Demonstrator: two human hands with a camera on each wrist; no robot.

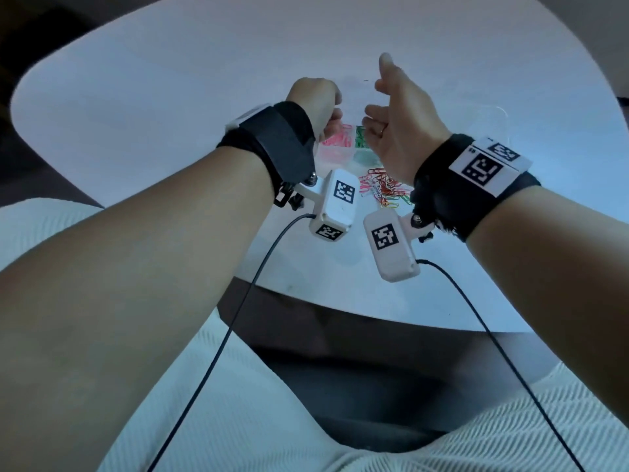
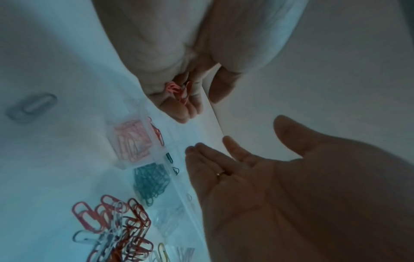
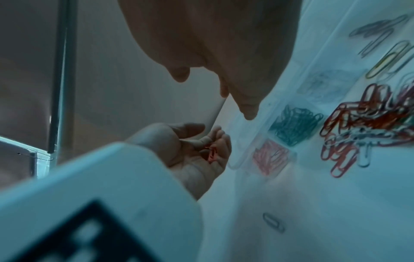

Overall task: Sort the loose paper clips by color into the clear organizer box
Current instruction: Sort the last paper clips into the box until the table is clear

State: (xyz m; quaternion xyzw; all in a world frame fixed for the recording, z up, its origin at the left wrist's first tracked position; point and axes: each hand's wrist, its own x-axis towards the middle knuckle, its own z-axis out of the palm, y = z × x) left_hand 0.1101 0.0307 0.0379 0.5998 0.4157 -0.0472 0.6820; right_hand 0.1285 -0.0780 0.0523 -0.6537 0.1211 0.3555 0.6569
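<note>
Two hands hover above a white table, held apart over a clear organizer box that is hard to trace because its walls are transparent. The left hand is curled around a small bunch of pink paper clips, visible only from the wrist cameras; from the head view its fingers are turned away and the clips cannot be seen. The right hand is spread with fingers relaxed and palm empty, a ring on one finger, and it covers part of the box in the head view.

Pink clips fill one compartment of the box and green clips fill the one beside it; a third compartment holds pale clips too faint to count or colour with certainty. The box's far compartments lie behind the right hand, and their contents cannot be made out.

Just beside the box, on the side nearer the person, sits the loose pile of unsorted clips, mostly red with white, yellow and green mixed in; the wrist-mounted camera housings cut off its near edge in the head view. One single pale clip lies alone on the table, well apart from the pile. Both wrist pictures are dim and soft, so fine detail is lost.
</note>
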